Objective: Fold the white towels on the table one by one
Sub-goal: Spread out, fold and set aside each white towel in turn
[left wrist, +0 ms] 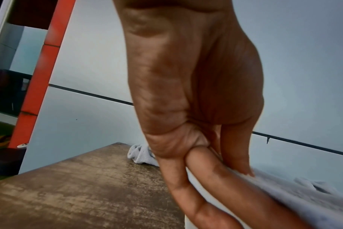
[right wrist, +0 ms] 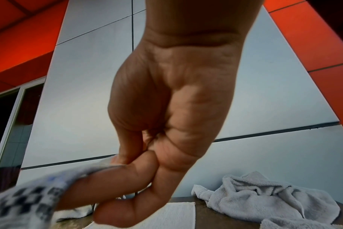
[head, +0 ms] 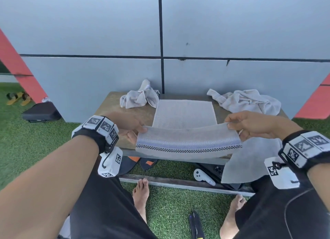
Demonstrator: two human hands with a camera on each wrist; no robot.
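A white towel (head: 185, 144) with a checkered and blue band is stretched between my hands above the table's near edge, its lower part hanging off. My left hand (head: 133, 129) pinches its left end (left wrist: 284, 193) and my right hand (head: 250, 124) pinches its right end (right wrist: 29, 199). Behind it a folded white towel (head: 184, 113) lies flat on the brown table (head: 110, 106). Two crumpled towels wait at the back, one left (head: 139, 97) and one right (head: 248, 101). Another towel (head: 250, 160) hangs from the table's edge under my right wrist.
A grey panelled wall (head: 232, 33) stands right behind the table. Under the table lie a white controller (head: 201, 176) and slippers (head: 142, 162) on green turf. A black case (head: 41, 112) sits on the grass at left. My bare feet (head: 141, 194) rest on the grass.
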